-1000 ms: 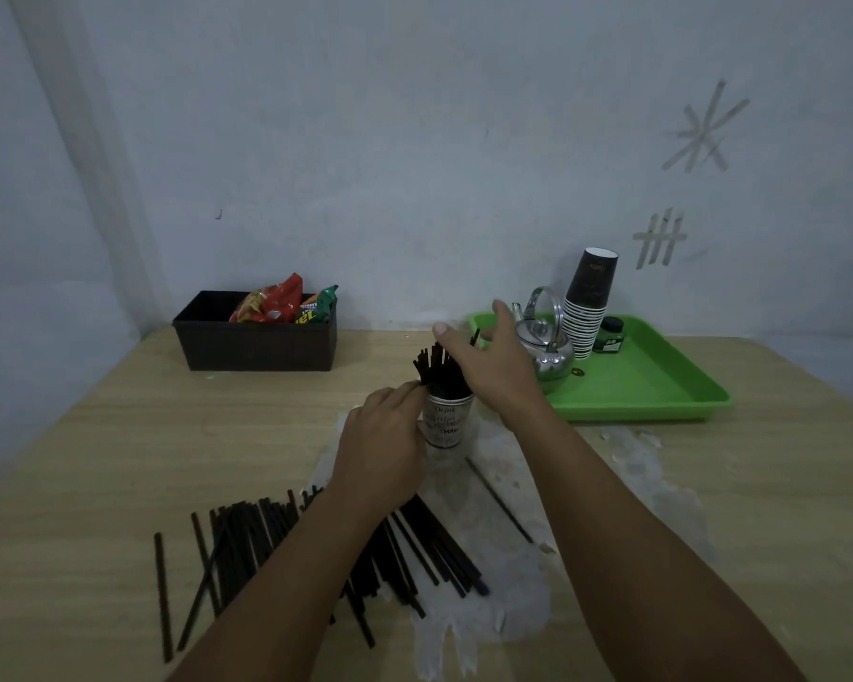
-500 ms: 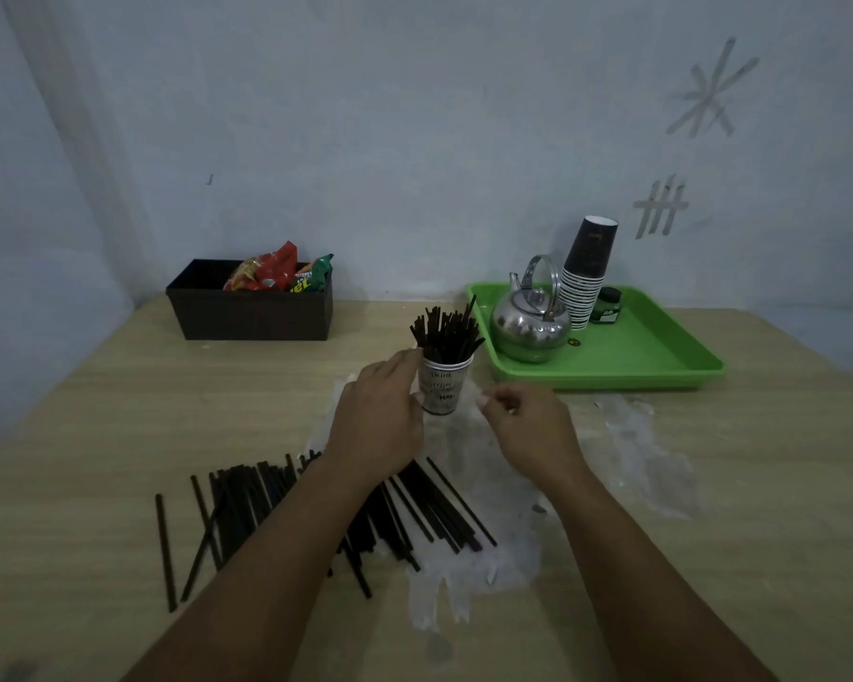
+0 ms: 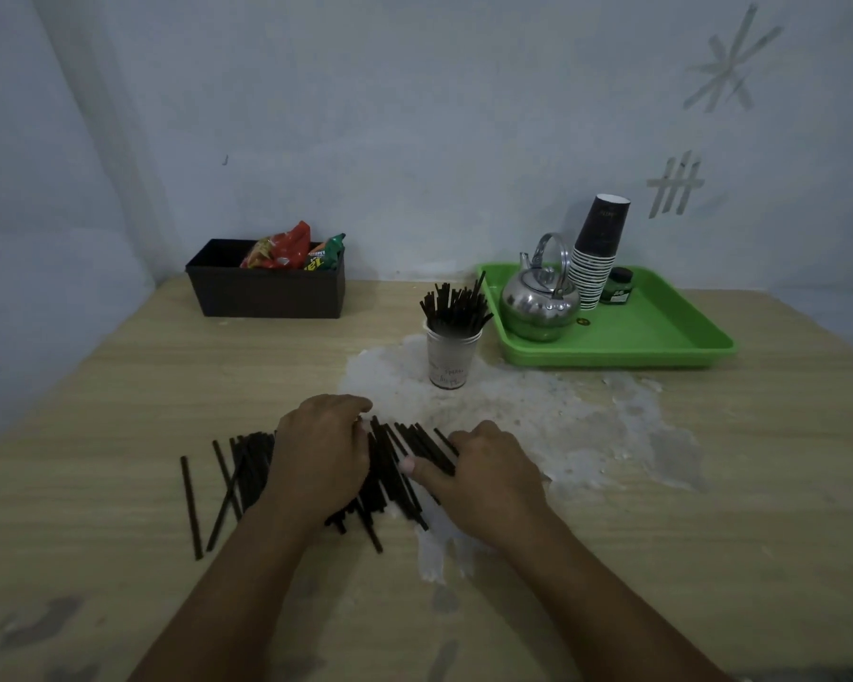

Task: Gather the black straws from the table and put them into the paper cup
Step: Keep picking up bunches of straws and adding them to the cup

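Observation:
A white paper cup (image 3: 451, 359) stands upright mid-table with several black straws (image 3: 454, 307) sticking out of it. Many more loose black straws (image 3: 232, 479) lie in a pile on the near table. My left hand (image 3: 321, 450) lies palm down on the middle of that pile, fingers curled over the straws' far ends; what is under it is hidden. My right hand (image 3: 483, 465) is at the pile's right edge, its thumb and fingers pinching a few straws (image 3: 414, 445) that still lie on the table. Both hands are well short of the cup.
A green tray (image 3: 661, 337) at the back right holds a metal kettle (image 3: 538, 307), a stack of paper cups (image 3: 597, 258) and a small dark jar (image 3: 619, 285). A dark box (image 3: 267, 292) of snack packets stands at the back left. White patches mark the wooden table (image 3: 710, 484).
Both hands left the cup and came back toward me onto the straw pile. The left hand let go of the cup; the right hand dropped from above the cup to the pile.

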